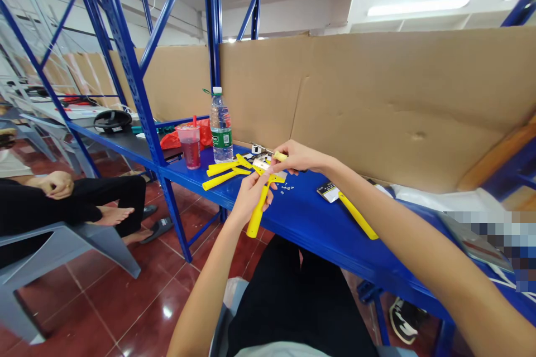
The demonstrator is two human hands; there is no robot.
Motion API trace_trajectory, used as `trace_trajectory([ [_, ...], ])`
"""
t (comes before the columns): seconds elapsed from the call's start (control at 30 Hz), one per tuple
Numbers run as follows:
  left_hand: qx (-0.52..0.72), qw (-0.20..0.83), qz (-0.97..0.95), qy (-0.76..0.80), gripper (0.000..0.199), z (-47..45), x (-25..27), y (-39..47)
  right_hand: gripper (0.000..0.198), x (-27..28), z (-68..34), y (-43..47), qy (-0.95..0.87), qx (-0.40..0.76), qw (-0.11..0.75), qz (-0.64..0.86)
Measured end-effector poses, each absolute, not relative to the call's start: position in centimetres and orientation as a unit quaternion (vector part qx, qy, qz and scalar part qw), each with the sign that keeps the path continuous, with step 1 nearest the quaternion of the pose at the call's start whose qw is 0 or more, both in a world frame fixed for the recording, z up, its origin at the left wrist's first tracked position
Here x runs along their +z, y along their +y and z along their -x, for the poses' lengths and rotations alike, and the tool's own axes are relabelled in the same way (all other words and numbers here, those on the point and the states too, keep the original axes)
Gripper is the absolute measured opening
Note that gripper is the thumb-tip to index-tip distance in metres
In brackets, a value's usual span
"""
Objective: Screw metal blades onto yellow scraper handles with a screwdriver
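Up above the near edge of the blue table [310, 217], the left hand [250, 192] has its grip wrapped around a yellow handle [258, 209]. The right hand [295, 157] pinches a small pale-handled tool [280, 156] at the handle's top end, and more yellow handles [224, 173] lie just behind on the table.

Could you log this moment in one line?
left hand: holds yellow handle | right hand: pinches small part at its top | blue shelf: beneath

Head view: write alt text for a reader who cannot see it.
Over a blue table, a person's left hand holds a yellow handled tool while the right hand works at its top end. More yellow handles, a water bottle and a red drink cup sit beyond, against a cardboard wall. Another person sits at left.
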State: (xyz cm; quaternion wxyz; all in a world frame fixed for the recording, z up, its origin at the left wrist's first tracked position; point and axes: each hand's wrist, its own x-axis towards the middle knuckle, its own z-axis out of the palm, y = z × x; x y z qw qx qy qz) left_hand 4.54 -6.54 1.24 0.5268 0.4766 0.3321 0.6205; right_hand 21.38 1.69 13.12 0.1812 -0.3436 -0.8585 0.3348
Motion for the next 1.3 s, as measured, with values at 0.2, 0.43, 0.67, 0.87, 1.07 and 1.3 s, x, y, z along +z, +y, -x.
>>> trace_trajectory([
  [0.2,0.662,0.495,-0.464,0.319,0.051,-3.6,1.1,-6.2,0.05,12.7,-21.2,2.9,-0.855,0.348,0.205,0.326],
  [0.43,0.747,0.45,-0.397,0.286,0.047,-1.3,2.1,-6.4,0.044,8.1,-20.9,9.9,-0.797,0.264,0.24,0.487],
  [0.67,0.763,0.441,-0.373,0.289,0.05,-0.2,2.4,-6.3,0.039,3.5,-17.1,14.9,-0.816,0.23,0.169,0.503],
  [0.87,0.754,0.449,-0.38,0.294,0.051,0.0,2.2,-6.0,0.028,2.6,-14.5,17.1,-0.812,0.172,0.155,0.536],
  [1.07,0.746,0.453,-0.387,0.298,0.056,0.0,2.0,-5.9,0.01,2.6,-14.0,16.5,-0.783,0.145,0.232,0.558],
  [1.3,0.739,0.459,-0.389,0.301,0.058,-0.3,1.5,-5.7,0.015,6.1,-15.6,12.5,-0.724,0.245,0.387,0.515],
])
